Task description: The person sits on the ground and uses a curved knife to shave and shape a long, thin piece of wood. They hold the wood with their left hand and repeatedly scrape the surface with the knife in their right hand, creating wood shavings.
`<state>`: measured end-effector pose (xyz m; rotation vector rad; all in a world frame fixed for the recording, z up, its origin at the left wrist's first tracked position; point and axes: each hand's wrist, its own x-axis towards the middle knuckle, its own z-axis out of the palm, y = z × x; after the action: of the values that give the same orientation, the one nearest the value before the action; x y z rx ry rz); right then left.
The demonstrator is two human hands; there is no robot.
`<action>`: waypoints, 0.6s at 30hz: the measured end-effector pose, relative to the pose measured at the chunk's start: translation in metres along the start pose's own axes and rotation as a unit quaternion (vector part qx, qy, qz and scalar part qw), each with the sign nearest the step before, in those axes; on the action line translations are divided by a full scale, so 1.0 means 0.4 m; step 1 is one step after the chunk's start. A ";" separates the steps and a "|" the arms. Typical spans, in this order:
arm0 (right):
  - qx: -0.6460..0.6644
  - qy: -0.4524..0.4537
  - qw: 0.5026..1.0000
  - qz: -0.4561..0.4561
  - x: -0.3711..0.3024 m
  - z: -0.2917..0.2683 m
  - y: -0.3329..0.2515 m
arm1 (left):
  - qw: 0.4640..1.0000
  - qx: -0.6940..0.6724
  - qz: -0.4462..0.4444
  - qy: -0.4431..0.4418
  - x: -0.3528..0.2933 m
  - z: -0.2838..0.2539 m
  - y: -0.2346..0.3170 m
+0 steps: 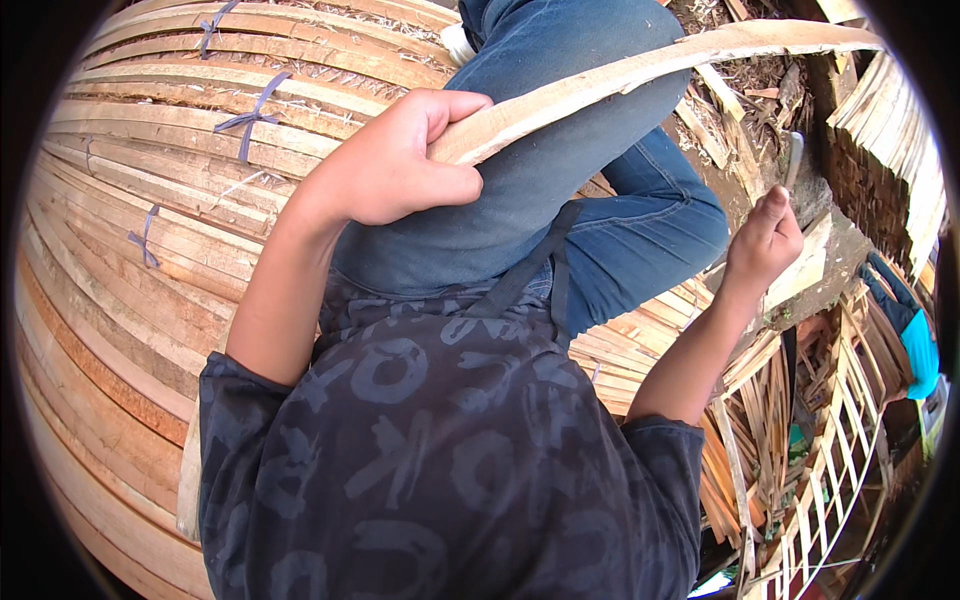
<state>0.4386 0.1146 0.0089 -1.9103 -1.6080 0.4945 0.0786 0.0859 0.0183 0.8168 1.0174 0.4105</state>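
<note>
A long, pale wooden slat (620,78) lies across my jeans-clad thigh, running from the centre toward the far right. My left hand (405,160) is closed around its near end, the thumb on one side and the fingers on the other. Off to the right, my right hand (768,240) is raised and closed on what looks like a knife (795,160). Only its narrow grey blade shows above the fist; the handle is hidden in the fingers. The blade is apart from the slat's underside.
Stacked wooden slats (110,400), some bundled with purple ties (250,117), fill the left side. A stack of pale cut wood (900,150) stands at the far right. Below it are a bamboo-like lattice (830,480), loose strips (735,470) and a turquoise cloth (918,355). Shavings and scraps litter the ground.
</note>
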 end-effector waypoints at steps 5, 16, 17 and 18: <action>-0.073 -0.135 0.979 -0.137 -0.095 0.140 -0.174 | 1.000 0.004 -0.005 -0.009 0.004 0.001 0.009; -0.133 -0.005 0.977 -0.165 -0.013 0.154 -0.136 | 0.999 -0.027 -0.027 0.003 -0.005 0.026 0.032; -0.102 0.016 0.988 -0.114 -0.006 0.154 -0.120 | 0.999 -0.043 -0.034 -0.001 -0.009 0.024 0.025; -0.057 0.051 0.997 0.024 0.048 0.110 -0.057 | 0.997 -0.056 -0.040 -0.015 -0.008 0.018 0.027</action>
<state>0.3980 0.1444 -0.0081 -2.0275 -1.5572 0.3246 0.0841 0.0878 0.0306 0.6770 0.9862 0.3816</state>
